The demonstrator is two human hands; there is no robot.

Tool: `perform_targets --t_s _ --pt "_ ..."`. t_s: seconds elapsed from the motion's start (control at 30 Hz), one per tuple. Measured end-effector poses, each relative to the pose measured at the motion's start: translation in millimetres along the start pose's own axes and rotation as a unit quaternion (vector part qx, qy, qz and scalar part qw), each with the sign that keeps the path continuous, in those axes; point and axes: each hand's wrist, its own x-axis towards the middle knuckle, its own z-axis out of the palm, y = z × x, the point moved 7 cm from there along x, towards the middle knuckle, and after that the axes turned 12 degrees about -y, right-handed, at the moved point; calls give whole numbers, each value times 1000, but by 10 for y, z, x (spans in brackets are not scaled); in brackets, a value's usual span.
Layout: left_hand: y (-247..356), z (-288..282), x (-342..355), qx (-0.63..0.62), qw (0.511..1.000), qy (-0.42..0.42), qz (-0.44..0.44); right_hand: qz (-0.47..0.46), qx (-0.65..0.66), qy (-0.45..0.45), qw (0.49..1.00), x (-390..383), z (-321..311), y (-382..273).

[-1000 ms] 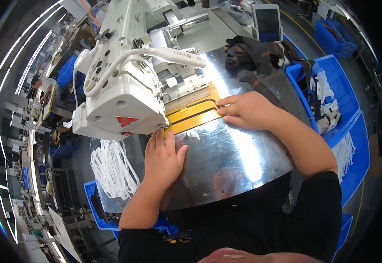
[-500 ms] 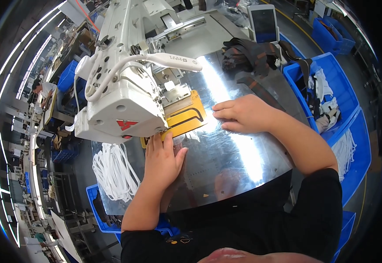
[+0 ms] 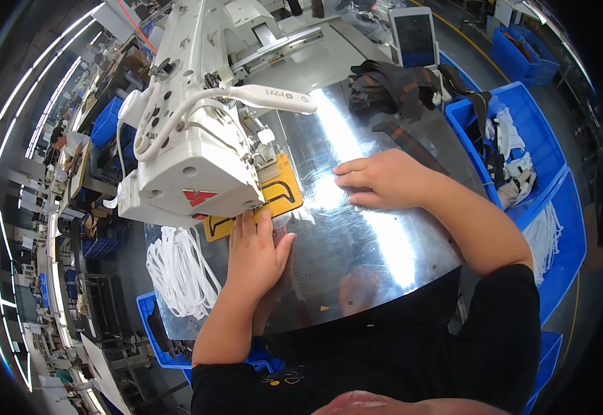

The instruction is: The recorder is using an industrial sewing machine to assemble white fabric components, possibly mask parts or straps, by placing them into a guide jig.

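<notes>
A white industrial sewing machine (image 3: 197, 152) stands over a shiny metal work surface. Under its head lies a yellow template plate (image 3: 288, 187) with a black-edged slot, partly hidden by the machine. My left hand (image 3: 253, 252) lies flat with fingers stretched forward, fingertips at the plate's near edge; whether they press on it I cannot tell. My right hand (image 3: 384, 180) rests on the metal to the right of the plate, fingers extended and apart from it, holding nothing.
White straps (image 3: 180, 270) lie bundled at the left of the table. Dark straps (image 3: 402, 90) are heaped at the back right, near a small screen (image 3: 414, 38). Blue bins (image 3: 540, 131) with fabric pieces stand to the right. A pale lever-like arm (image 3: 273, 97) juts from the machine.
The yellow plate has slid left under the machine head, so more of it shows on the left and its right end is farther from my right hand. Both hands have stayed put.
</notes>
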Motion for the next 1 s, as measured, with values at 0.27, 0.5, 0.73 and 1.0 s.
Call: perform_targets --t_s 0.27,0.5,0.73,1.0 --pt "-12 -10 -9 0 1000 4 0 -17 -5 26 999 -11 11 1" --pt "25 -32 2 3 1000 11 17 -14 -4 24 1000 -17 1 1" --pt "39 -41 12 -13 1000 -12 -2 -20 5 34 999 -26 28 25" --pt "14 -41 -2 -4 1000 -14 -11 -9 11 21 1000 7 30 21"
